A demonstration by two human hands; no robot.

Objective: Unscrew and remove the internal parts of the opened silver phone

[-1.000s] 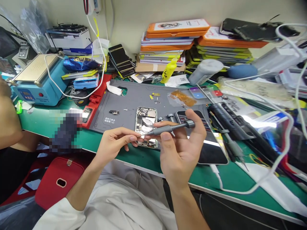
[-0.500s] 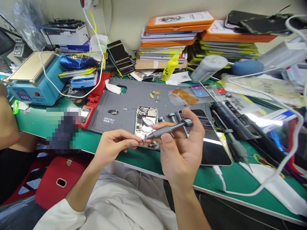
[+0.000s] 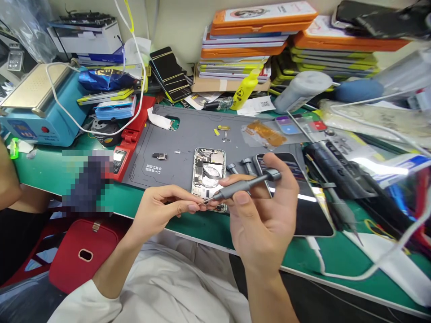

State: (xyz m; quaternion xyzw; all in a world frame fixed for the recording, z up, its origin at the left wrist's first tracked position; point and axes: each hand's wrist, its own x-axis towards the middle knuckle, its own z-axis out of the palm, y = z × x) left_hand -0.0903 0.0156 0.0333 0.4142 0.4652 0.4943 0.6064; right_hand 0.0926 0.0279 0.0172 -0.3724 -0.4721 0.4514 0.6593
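Observation:
My right hand (image 3: 264,215) grips a grey screwdriver (image 3: 232,190), its thin tip slanting down to the left and the index finger against its end cap. At that tip, the thumb and fingers of my left hand (image 3: 163,206) are pinched together; what they hold is too small to make out. Just behind both hands, an opened phone (image 3: 209,168) lies with its inner parts exposed, its lower end partly covered by my fingers. More screwdrivers (image 3: 248,167) lie to its right, beside a dark-screened phone (image 3: 313,220). A small dark part (image 3: 159,156) rests on the grey mat (image 3: 175,175).
A red holder (image 3: 129,134) borders the mat on the left, with a blue machine (image 3: 40,112) beyond. Orange and yellow boxes (image 3: 262,22) are stacked at the back. A yellow bottle (image 3: 245,89) stands before them. A white cable (image 3: 367,274) crosses the right side.
The whole view has shifted a little. Both hands keep their hold at the screwdriver and its tip, with the fingers only slightly moved.

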